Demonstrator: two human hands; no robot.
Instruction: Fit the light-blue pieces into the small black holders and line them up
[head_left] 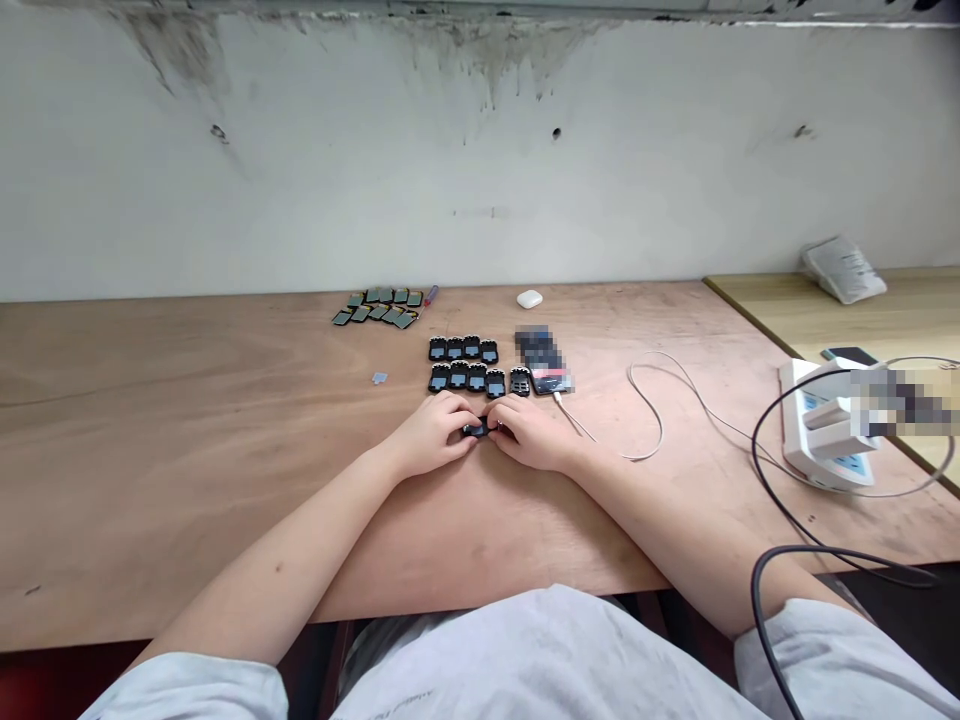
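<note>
My left hand [435,432] and my right hand [531,432] meet at the middle of the wooden table [187,420], and both pinch one small black part [477,430] between their fingertips. Just beyond the hands lie two rows of several small black framed parts with blue-grey centres [463,364]. A darker, grille-like black part [520,381] ends the nearer row on the right. Farther back is a cluster of several flat green-grey pieces [379,307].
A phone [545,361] with a white cable [651,410] lies right of the rows. A white earbud case [529,298] sits near the wall. A white power strip [821,435] and black cable [765,470] are at right. A tiny grey scrap [379,377] lies left.
</note>
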